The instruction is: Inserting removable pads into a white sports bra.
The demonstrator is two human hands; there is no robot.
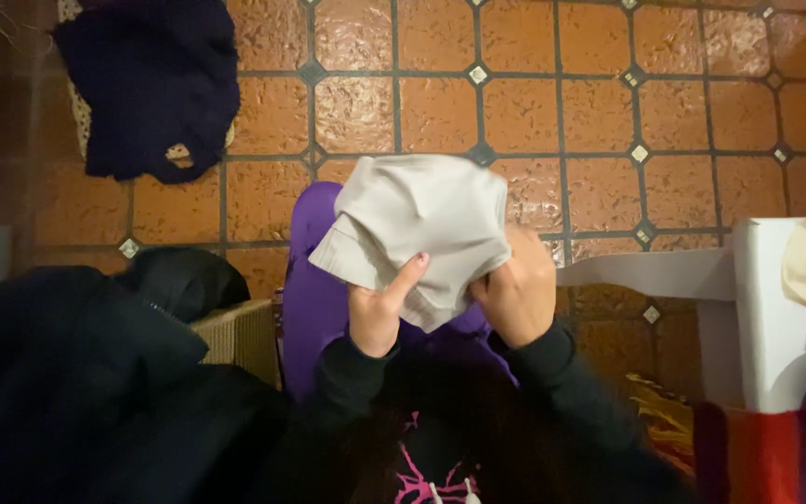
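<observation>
Both my hands hold up a pale grey folded cloth [417,224] with a ribbed hem, in front of my chest. My left hand [380,303] grips its lower left part, thumb pressed on the front. My right hand [515,289] clutches its lower right edge. Behind the cloth lies a purple garment [314,289] over my lap. My sleeves are dark.
The floor is orange tile [599,112] with dark grout. A dark navy garment [156,84] lies at the upper left. A black garment [58,373] covers a woven basket [240,336] at the left. A white container [776,317] with cloths stands at the right.
</observation>
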